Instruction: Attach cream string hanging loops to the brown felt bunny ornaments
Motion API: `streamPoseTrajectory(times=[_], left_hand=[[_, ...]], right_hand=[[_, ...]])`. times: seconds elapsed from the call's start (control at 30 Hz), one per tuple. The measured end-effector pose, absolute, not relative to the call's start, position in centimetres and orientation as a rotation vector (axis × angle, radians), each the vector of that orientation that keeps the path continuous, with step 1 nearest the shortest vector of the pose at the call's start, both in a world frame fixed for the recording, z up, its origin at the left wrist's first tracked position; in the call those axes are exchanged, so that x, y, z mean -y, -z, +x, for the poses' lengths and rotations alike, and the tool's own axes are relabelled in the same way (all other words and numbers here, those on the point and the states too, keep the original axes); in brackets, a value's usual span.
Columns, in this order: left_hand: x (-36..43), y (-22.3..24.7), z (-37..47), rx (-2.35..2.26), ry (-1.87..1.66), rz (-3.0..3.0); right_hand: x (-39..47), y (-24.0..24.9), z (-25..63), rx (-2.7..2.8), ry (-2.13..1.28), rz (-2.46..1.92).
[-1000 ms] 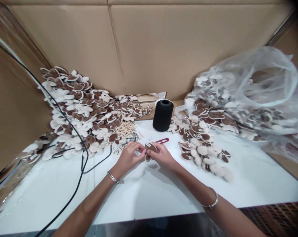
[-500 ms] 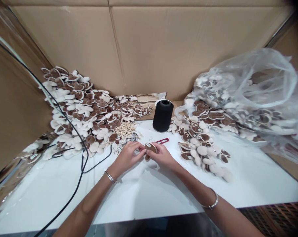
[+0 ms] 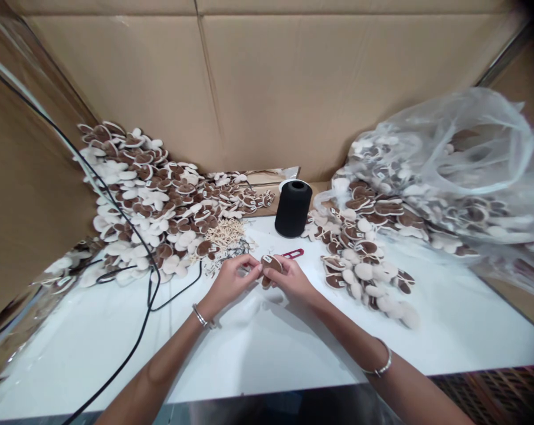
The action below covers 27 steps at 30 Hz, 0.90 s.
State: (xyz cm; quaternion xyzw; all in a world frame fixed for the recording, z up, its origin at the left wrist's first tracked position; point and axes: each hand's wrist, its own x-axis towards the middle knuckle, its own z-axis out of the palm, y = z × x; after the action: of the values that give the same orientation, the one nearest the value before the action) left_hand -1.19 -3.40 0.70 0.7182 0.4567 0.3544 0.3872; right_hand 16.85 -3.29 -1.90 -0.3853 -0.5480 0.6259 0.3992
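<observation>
Above the middle of the white table, my right hand (image 3: 294, 280) grips a small brown plush piece (image 3: 271, 267) with a white label near its top, the thumb lying across its face. At the piece's left edge is my left hand (image 3: 236, 280), thumb and forefinger pinched together against it. Whether a thread or bow is between those fingertips is too small to tell. Just behind the right fingers lies a red-handled tool (image 3: 294, 254), partly covered by the hand. A black thread cone (image 3: 293, 209) stands upright beyond it.
A big heap of brown and cream plush pieces (image 3: 156, 195) fills the back left, beside small beige bits (image 3: 226, 234). More pieces (image 3: 367, 271) lie at right, below a clear plastic bag (image 3: 474, 147). A black cable (image 3: 140, 330) crosses the left side. Cardboard walls (image 3: 271, 88) surround the table.
Both hands stay at the same spot on the plush piece, with only slight finger movement. The piece appears turned a little, and the whole view has shifted slightly.
</observation>
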Motion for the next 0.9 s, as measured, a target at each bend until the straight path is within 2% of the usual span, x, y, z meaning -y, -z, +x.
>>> streamPoseTrajectory(times=[0.2, 0.43, 0.67, 0.9], left_hand=[[2.7, -0.1, -1.2, -1.044, -0.884, 1.401], [2.6, -0.1, -1.4, -1.036, -0.892, 1.400], [2.3, 0.3, -1.5, -0.988, -0.942, 1.201], [1.7, 1.0, -1.5, -1.105, -1.068, 1.172]], right_hand=[[2.8, 2.6, 16.7, 1.336, -1.614, -0.880], [2.7, 3.2, 16.6, 1.249, -1.740, -0.881], [2.6, 2.4, 17.1, 1.420, -1.618, -0.981], [2.9, 1.6, 17.4, 1.499, -1.667, -1.061]])
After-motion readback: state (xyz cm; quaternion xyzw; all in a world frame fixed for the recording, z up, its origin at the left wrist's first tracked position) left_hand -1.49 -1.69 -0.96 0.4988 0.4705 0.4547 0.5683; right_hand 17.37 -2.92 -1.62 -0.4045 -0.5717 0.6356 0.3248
